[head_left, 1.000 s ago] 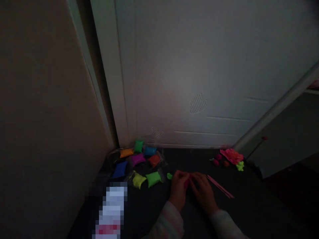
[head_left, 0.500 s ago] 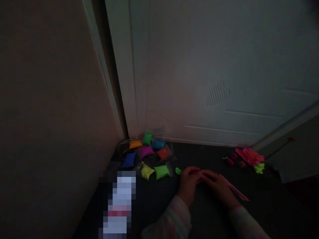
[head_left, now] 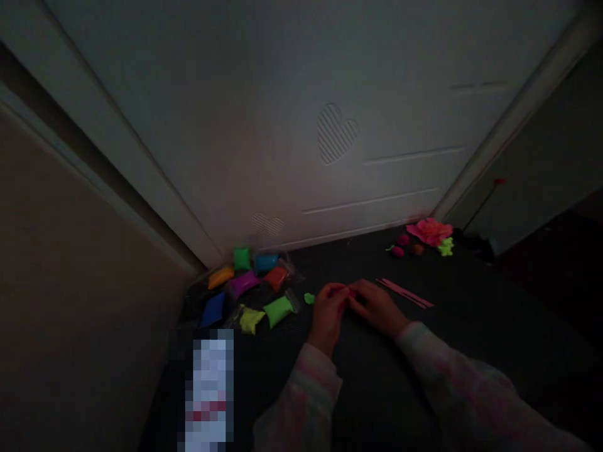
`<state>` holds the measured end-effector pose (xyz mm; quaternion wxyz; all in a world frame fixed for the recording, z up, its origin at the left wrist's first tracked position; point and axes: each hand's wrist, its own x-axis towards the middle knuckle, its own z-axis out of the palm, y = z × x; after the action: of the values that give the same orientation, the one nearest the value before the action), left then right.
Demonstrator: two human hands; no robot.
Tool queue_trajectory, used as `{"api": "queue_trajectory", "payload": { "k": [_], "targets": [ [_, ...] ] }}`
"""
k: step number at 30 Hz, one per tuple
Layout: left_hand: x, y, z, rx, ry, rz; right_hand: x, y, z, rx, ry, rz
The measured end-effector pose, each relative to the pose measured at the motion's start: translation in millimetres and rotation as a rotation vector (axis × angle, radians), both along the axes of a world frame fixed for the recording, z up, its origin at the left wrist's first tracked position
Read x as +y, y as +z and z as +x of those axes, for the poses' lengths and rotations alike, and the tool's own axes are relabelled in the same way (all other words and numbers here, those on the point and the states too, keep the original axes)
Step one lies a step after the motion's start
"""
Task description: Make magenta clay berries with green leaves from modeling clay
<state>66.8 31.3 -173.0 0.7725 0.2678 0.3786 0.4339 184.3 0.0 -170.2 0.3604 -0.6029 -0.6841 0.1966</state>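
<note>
My left hand (head_left: 327, 315) and my right hand (head_left: 378, 307) meet over the dark tabletop, both with fingers closed. Between their fingertips shows a small piece of dark pink clay (head_left: 351, 294), mostly covered by the fingers. Just left of my left hand lies a small light green lump of clay (head_left: 309, 299). To the right of my right hand are thin pink strips (head_left: 406, 293) lying side by side. Small bags of coloured clay, among them a green bag (head_left: 278, 311) and a yellow bag (head_left: 251, 319), lie on the left.
At the back right sit a pink flower shape (head_left: 429, 231), a yellow-green shape (head_left: 445, 247) and several small pink and brown lumps. A white panel (head_left: 282, 144) with embossed hearts rises behind the table. A pixelated pale strip (head_left: 210, 383) lies at the front left. The light is dim.
The camera view has tilted and swung, so everything shifts in the picture. My hands stay together at the dark pink clay, with their fingers slightly rearranged around it.
</note>
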Motion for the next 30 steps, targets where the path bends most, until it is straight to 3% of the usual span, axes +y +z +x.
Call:
{"api": "queue_trajectory", "payload": {
  "k": [12,18,24,30],
  "targets": [
    [-1,4.5,-3,0.09,-0.046,0.046,-1,1.1,15,-0.081,0.208,0.042],
    [-4,6.7,-5,0.184,-0.082,0.082,-2,0.9,15,-0.06,0.242,0.095],
    [-3,9.5,-6,0.163,-0.117,0.072,-1,6.8,21,0.049,0.221,0.123],
    [-2,11.5,-9,0.157,-0.151,0.078,2,8.6,28,0.148,0.094,0.121]
  ]
}}
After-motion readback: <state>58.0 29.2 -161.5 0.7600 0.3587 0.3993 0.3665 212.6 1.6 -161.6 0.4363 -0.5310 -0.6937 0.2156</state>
